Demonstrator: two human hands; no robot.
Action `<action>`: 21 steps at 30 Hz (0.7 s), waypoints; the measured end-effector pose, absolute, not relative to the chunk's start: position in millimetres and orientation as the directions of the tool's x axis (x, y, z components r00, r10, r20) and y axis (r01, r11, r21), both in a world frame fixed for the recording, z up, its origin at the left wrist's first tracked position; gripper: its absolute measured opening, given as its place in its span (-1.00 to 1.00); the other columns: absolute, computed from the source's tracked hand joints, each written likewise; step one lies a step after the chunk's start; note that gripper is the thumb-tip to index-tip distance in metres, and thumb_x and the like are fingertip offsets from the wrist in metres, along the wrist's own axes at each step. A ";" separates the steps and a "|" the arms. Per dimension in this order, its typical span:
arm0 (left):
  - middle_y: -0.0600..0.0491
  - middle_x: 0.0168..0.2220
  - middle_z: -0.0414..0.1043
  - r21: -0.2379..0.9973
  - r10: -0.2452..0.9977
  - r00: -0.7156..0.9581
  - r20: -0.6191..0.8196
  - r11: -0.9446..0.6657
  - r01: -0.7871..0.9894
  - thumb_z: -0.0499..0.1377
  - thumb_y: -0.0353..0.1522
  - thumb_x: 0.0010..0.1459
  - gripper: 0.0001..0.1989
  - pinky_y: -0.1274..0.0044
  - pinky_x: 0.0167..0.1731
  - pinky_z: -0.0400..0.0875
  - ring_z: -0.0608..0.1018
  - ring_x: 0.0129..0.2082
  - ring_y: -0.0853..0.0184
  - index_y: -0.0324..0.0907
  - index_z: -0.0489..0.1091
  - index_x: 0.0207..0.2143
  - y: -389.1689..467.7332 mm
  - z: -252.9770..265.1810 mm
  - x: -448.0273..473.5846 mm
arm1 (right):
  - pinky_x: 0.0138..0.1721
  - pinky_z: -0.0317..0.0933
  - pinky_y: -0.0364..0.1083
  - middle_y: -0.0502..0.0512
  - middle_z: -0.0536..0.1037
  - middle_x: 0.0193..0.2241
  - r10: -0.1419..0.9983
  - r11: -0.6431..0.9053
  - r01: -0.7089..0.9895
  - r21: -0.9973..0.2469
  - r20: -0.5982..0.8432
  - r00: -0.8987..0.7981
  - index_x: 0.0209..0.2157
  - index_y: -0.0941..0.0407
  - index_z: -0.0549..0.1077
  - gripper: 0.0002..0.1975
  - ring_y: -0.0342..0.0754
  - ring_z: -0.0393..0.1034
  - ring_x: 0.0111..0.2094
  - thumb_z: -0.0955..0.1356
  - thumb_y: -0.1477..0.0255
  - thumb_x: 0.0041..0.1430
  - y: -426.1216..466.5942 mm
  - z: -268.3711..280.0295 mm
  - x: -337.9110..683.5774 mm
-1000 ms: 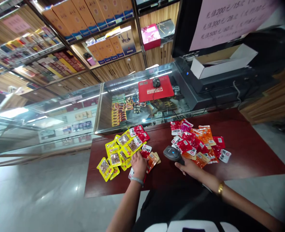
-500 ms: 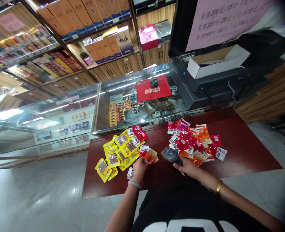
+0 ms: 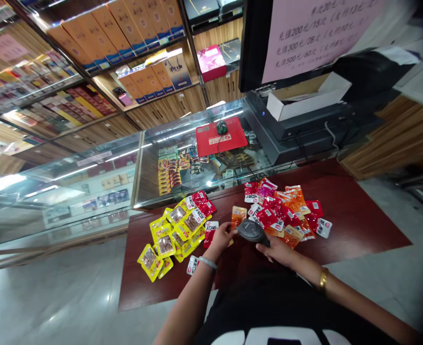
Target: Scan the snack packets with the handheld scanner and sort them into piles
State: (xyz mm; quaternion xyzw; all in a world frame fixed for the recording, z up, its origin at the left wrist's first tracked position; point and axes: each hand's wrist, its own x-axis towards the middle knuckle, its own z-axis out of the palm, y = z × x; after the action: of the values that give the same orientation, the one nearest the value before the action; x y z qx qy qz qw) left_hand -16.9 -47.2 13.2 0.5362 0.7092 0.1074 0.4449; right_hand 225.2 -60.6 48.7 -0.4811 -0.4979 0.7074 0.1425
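Note:
My left hand [image 3: 221, 239] holds an orange snack packet [image 3: 237, 216] upright just in front of the dark barcode scanner [image 3: 251, 230]. My right hand [image 3: 276, 250] grips that scanner by its handle, head turned toward the packet. Both hands hover over the dark red table [image 3: 358, 225]. To the left lies a heap of yellow packets [image 3: 168, 235] with some red ones [image 3: 201, 199] at its far end. To the right of the scanner is a pile of red and orange packets [image 3: 286, 211].
A glass display counter [image 3: 182, 158] runs behind the table, with a red mouse pad [image 3: 220, 136] and mouse on it. A monitor with a pink paper notice [image 3: 315, 28] and a white box [image 3: 304, 100] stand at the back right. Shelves of boxed goods fill the wall.
My left hand picked an orange packet from beside the yellow heap and lifted it to the right, in front of the scanner. The right hand kept its hold on the scanner.

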 end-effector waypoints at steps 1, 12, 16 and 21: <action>0.00 -0.09 0.54 0.645 0.875 0.018 -0.484 0.343 0.683 0.24 -0.29 0.11 -0.62 0.51 -0.12 0.33 0.52 -0.13 0.28 -0.12 0.43 0.00 -45.5 14.7 -15.2 | -0.63 0.06 -0.16 -0.21 0.26 -0.70 0.680 -0.465 0.282 -0.839 -0.543 -0.493 0.00 0.15 0.27 -0.21 -0.19 0.12 -0.72 0.34 -0.21 -0.02 -61.1 47.0 225.5; -0.23 0.04 0.34 -0.031 0.881 -0.120 -0.458 0.119 0.992 0.38 -0.17 -0.11 -0.46 0.26 0.03 0.20 0.34 0.06 -0.02 -0.24 0.43 -0.08 -75.7 14.2 -47.6 | -0.60 0.06 -0.14 -0.19 0.26 -0.68 0.677 -0.464 0.313 -0.829 -0.559 -0.479 -0.15 0.09 0.29 -0.34 -0.18 0.13 -0.70 0.34 -0.19 -0.01 -60.7 44.3 223.5; -0.18 0.00 0.40 0.023 0.889 -0.117 -0.443 0.142 0.990 0.35 -0.14 -0.03 -0.54 0.31 0.03 0.18 0.37 0.07 0.01 -0.20 0.43 -0.12 -68.9 16.1 -45.4 | -0.61 0.06 -0.15 -0.21 0.24 -0.69 0.664 -0.461 0.326 -0.825 -0.565 -0.490 -0.17 0.10 0.29 -0.34 -0.19 0.13 -0.71 0.35 -0.19 -0.02 -60.8 41.6 222.5; -0.09 -0.18 0.53 0.121 0.852 -0.150 -0.501 0.240 0.963 0.27 -0.10 0.09 -0.58 0.39 -0.04 0.21 0.52 -0.08 0.13 -0.14 0.39 -0.09 -50.1 18.4 -36.5 | -0.62 0.06 -0.16 -0.22 0.25 -0.70 0.654 -0.466 0.323 -0.824 -0.566 -0.501 -0.05 0.14 0.29 -0.29 -0.18 0.13 -0.72 0.35 -0.15 0.01 -60.1 41.3 221.3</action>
State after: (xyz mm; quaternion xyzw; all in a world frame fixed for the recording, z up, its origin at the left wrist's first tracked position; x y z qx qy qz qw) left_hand -36.5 -50.1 18.4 0.6055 0.7495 -0.1147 0.2418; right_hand 221.3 -60.1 41.3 -0.4854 -0.5034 0.7051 0.1173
